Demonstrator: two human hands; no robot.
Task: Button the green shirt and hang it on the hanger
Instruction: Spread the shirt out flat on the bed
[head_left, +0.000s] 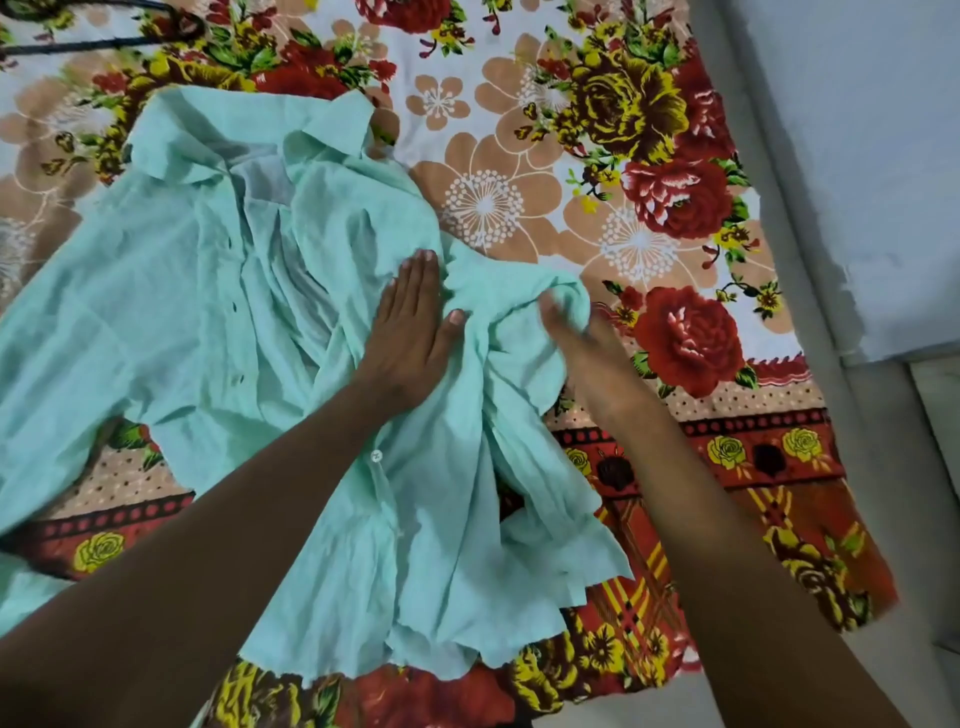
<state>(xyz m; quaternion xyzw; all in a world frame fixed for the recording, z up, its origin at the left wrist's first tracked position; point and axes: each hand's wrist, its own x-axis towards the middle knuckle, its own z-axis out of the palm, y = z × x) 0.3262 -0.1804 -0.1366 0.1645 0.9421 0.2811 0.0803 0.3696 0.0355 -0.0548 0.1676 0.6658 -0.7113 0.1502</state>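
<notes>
Two hands work the crumpled mint-green cotton shirt (218, 312), spread unbuttoned across the flowered bedsheet (597, 171). At centre my left hand (410, 322) presses it flat, fingers straight. Right of it, my right hand (576, 338) grips bunched fabric. I'm spreading; next I'd align plackets around the white button (376, 455).

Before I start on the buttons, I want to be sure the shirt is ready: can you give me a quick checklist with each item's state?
1. Green shirt lying front up, collar away from you: ok.
2. Front spread smooth: not ok, bunched under the right hand.
3. Left hand flat, pressing the cloth: ok.
4. Button visible: ok.
5. Buttonholes aligned with the buttons: not ok.
6. Hanger within reach: cannot tell.
</notes>
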